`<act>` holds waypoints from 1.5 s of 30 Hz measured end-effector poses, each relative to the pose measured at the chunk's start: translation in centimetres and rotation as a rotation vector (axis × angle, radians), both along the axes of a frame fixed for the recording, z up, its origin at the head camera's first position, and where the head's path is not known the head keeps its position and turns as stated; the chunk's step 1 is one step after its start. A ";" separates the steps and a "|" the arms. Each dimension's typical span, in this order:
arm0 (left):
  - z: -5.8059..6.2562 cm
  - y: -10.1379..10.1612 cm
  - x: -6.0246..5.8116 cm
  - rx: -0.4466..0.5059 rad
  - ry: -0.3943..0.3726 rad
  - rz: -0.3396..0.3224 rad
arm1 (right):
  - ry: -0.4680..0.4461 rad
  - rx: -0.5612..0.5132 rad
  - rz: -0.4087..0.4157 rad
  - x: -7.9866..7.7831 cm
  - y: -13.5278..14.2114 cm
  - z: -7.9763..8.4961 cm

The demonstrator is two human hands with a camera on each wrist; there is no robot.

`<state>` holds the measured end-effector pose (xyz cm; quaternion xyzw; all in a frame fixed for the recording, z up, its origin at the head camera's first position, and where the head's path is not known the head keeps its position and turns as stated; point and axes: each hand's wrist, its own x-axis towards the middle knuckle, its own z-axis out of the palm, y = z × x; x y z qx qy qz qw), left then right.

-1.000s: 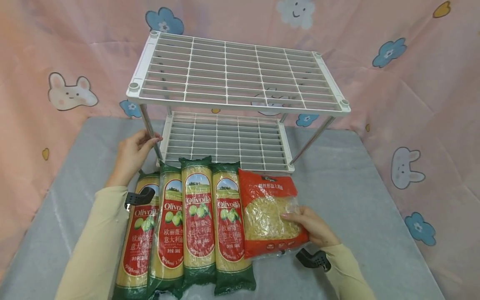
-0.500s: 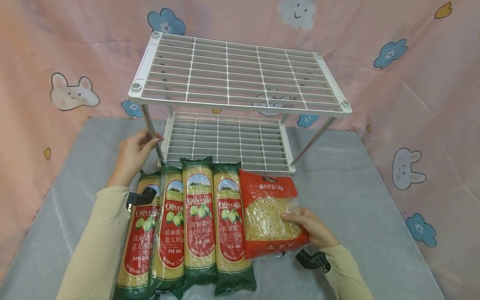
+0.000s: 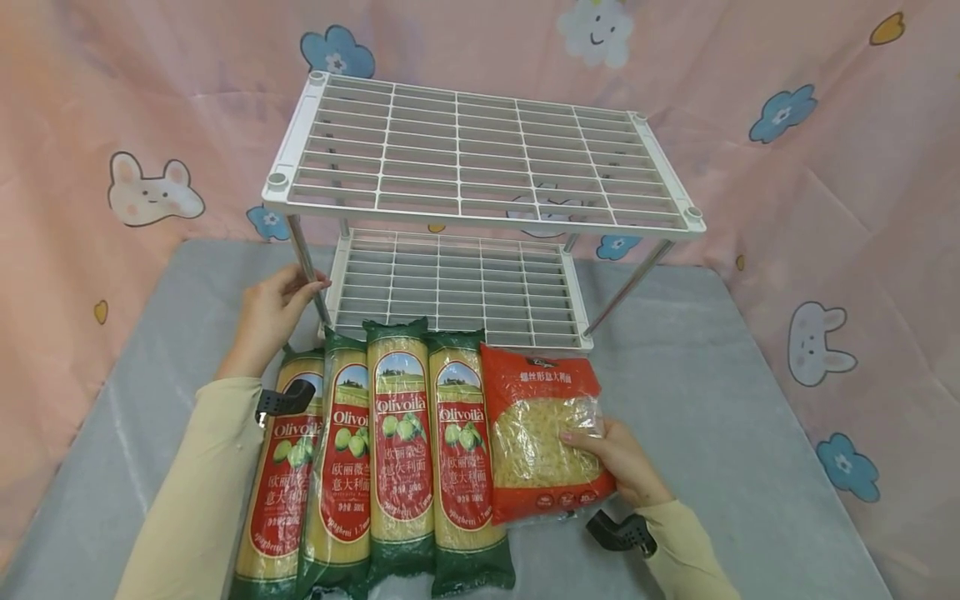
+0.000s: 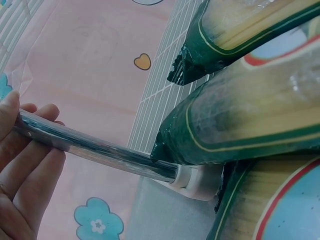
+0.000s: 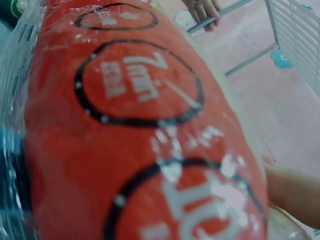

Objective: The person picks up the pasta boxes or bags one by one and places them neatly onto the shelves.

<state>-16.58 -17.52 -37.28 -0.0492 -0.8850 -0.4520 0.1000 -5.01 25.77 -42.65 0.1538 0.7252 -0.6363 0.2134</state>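
Nearest, we find the right hand (image 3: 628, 465) on the red bag of pasta (image 3: 546, 442), its thumb laid over the front face; the other fingers are hidden behind the bag, so we cannot tell how far they close. The bag lies just left of that thumb, short of the rack, its upper edge toward the shelves. Beyond it on the same side, four spaghetti packets (image 3: 402, 467) lie side by side, the nearest touching or almost touching the bag.

Farther off, the left hand (image 3: 272, 318) pinches the metal post (image 3: 301, 246), thumb to one side and fingers to the other, with little gap to spare. The lower shelf (image 3: 576, 292) sits beside this grip, the upper shelf (image 3: 295, 142) above it, with the curtain (image 3: 750, 200) behind.

We judge the step in hand to be squaring up the row of packages while the rack is steadied. The next move, in our view, calls for a firm hold on the post and a gentle touch on the bag (loose, slippery film by its look), lest it skew the row.
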 end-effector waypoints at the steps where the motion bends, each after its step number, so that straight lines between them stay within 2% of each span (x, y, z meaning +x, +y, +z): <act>1: 0.0 0.0 0.0 0.001 0.001 -0.001 | 0.008 0.004 -0.006 0.0 0.0 0.0; 16: -0.1 0.1 0.0 -0.013 0.023 0.017 | 0.074 0.017 -0.069 0.2 -0.4 0.3; 33: -0.2 0.0 0.0 -0.009 0.047 0.009 | 0.097 -0.041 -0.106 0.6 -0.7 0.9; 45: -0.1 0.1 0.2 -0.015 0.036 0.017 | 0.155 -0.110 -0.110 0.7 -1.2 1.8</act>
